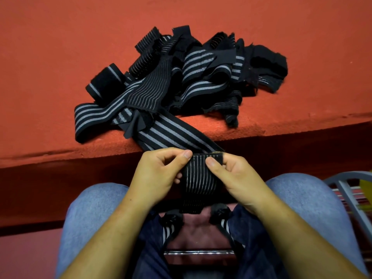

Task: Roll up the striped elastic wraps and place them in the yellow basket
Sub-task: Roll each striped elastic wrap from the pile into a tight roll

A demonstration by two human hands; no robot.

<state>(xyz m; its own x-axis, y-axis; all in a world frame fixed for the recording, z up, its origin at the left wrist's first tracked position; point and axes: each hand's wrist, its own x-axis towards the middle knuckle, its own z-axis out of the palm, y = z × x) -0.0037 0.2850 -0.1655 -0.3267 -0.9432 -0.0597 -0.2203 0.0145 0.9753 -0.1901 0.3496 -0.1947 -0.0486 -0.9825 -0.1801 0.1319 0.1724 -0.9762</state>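
Observation:
A black striped elastic wrap (199,180) hangs over my lap, just below the red table's front edge. My left hand (159,176) pinches its upper left corner with thumb and fingers. My right hand (235,178) pinches its upper right corner, near a fuzzy fastener strip. The wrap's long tail (177,135) runs up onto the table into a tangled pile of black striped wraps (181,77). A sliver of yellow (365,186) shows behind a grey frame at the far right; I cannot tell whether it is the basket.
The red felt table (60,57) fills the upper half of the view. My knees in blue jeans (94,210) sit below its edge. A grey metal chair frame (346,194) stands at the right. A chrome bar (199,252) crosses between my legs.

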